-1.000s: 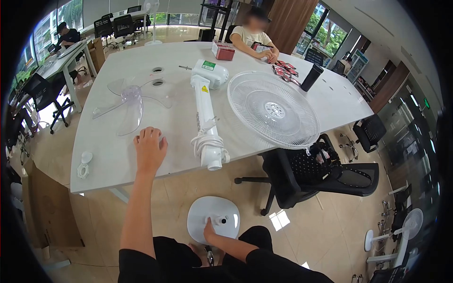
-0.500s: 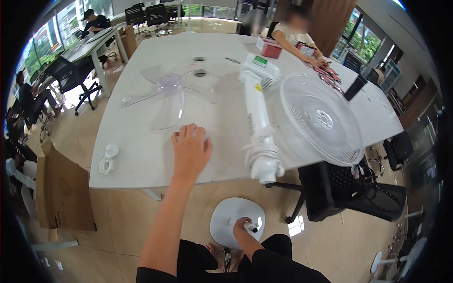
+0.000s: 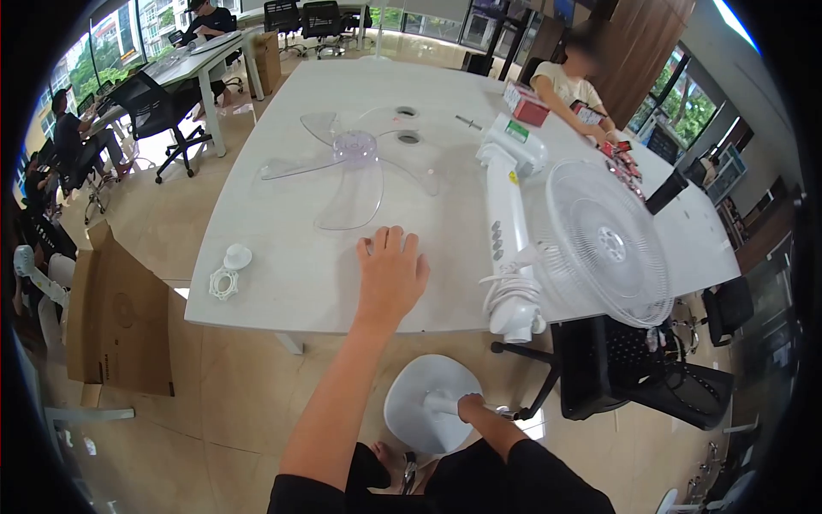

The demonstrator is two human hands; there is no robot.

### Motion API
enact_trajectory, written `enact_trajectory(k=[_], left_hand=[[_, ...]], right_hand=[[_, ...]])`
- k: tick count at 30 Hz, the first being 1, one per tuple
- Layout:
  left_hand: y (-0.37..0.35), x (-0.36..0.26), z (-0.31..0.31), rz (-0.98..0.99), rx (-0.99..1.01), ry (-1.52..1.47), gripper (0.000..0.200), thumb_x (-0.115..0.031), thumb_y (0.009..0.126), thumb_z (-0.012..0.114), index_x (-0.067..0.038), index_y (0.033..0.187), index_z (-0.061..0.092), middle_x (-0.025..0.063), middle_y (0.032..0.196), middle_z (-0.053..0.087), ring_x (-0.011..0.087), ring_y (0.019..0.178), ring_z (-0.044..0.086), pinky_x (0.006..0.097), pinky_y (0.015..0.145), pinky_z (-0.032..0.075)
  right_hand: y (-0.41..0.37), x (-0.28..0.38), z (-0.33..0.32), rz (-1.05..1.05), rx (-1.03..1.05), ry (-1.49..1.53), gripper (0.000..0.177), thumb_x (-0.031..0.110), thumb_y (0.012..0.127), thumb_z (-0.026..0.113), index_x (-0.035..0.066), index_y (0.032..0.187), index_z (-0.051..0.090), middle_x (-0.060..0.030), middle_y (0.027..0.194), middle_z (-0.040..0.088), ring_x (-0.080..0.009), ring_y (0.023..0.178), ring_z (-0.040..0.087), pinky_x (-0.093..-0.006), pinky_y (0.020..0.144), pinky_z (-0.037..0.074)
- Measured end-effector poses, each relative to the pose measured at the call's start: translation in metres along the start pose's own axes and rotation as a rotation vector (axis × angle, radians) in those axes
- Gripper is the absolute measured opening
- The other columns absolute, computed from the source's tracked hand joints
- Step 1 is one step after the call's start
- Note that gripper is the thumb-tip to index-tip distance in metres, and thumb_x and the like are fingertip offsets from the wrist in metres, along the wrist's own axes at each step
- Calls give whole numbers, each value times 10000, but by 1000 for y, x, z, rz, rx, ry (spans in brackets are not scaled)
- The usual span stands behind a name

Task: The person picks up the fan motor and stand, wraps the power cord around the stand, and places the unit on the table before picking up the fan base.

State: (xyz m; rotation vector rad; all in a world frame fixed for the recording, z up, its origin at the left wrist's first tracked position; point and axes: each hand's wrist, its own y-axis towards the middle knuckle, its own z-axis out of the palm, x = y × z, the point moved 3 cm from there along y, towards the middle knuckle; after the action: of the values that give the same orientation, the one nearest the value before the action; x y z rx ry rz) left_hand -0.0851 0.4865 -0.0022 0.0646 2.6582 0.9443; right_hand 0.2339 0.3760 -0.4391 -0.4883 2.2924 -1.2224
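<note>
My left hand (image 3: 390,274) rests palm down on the white table, fingers a little apart, holding nothing. Below the table edge, my right hand (image 3: 470,406) is wrapped round the pole of a white fan stand (image 3: 430,390), whose round base is tilted over the floor by my feet. Beyond my left hand lies a clear fan blade (image 3: 355,150). To its right are the white fan body (image 3: 503,201), its cord (image 3: 512,291) coiled near the lower end, and the round fan grilles (image 3: 610,244). A white cap (image 3: 237,255) and a ring nut (image 3: 223,283) lie at the table's left.
A person (image 3: 572,90) sits at the far right side of the table, near a red box (image 3: 526,104) and a black cylinder (image 3: 667,191). A black chair (image 3: 634,377) stands close on the right. An open cardboard box (image 3: 120,317) is on the left floor.
The fan stand has tipped, its pole now leaning to the right in my right hand. My left hand stays on the table. The view has shifted left, so the tabletop things appear farther right.
</note>
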Motion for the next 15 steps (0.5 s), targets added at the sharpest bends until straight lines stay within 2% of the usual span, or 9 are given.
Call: enact_trajectory(k=[2,5,8,9,11,12,13,14,15], left_hand=[[-1,-1,0,-3,4,14,203,-178,838,677,-77,1003,615,81,1070,569,251,1063,525,475,920,380],[-4,0,0,8,-43,-21,199,-176,838,673,-81,1004,619,85,1020,588,254,1027,545,466,910,383],[-17,-19,-24,126,-171,-159,189,-162,841,670,-80,1004,619,88,1001,609,256,1025,565,460,904,395],[-43,-39,-54,160,-85,-184,198,-132,827,680,-74,1005,617,88,999,629,258,1005,588,439,882,420],[-109,-65,-123,218,-249,-366,180,-85,754,717,-90,927,669,96,919,667,275,883,641,412,807,481],[-158,-53,-134,124,-192,-432,162,-77,752,728,-88,908,687,105,914,674,297,862,648,402,765,500],[-204,-37,-139,-44,-201,-435,88,-56,760,704,-64,843,678,123,811,655,342,755,633,428,708,506],[-260,-8,-130,-448,7,-534,153,-172,906,616,-46,965,677,114,927,670,292,865,643,406,791,502],[-335,24,-83,-863,-16,-847,265,-246,969,533,-24,1017,670,106,922,671,258,878,643,405,815,495]], right_hand=[[-31,-34,-2,-111,-136,4,523,300,688,817,111,1161,699,-119,1099,727,-298,947,715,-440,815,571],[-83,-72,-21,-168,-126,105,563,344,642,840,88,1120,691,-148,1035,721,-336,975,697,-408,839,558],[-172,-103,-45,-283,-189,295,563,370,649,821,90,1120,690,-179,1036,714,-359,966,691,-435,848,542],[-196,-110,-39,-275,-201,321,575,381,646,820,96,1125,680,-186,1037,711,-371,962,686,-453,842,535],[-255,-130,-45,-251,-274,358,604,398,657,810,124,1171,651,-195,1041,705,-387,966,676,-477,844,523],[-293,-129,-49,-262,-298,371,624,404,670,800,147,1212,631,-197,1043,704,-390,975,673,-482,851,520],[-327,-132,-54,-230,-273,379,663,411,675,795,169,1261,598,-186,1054,704,-386,988,670,-478,858,518],[-354,-131,-58,-212,-238,388,705,417,681,789,191,1309,565,-174,1065,703,-383,1000,668,-475,864,517],[-373,-128,-51,-237,-236,416,717,414,682,786,201,1325,552,-166,1079,702,-378,1010,667,-468,872,516]])
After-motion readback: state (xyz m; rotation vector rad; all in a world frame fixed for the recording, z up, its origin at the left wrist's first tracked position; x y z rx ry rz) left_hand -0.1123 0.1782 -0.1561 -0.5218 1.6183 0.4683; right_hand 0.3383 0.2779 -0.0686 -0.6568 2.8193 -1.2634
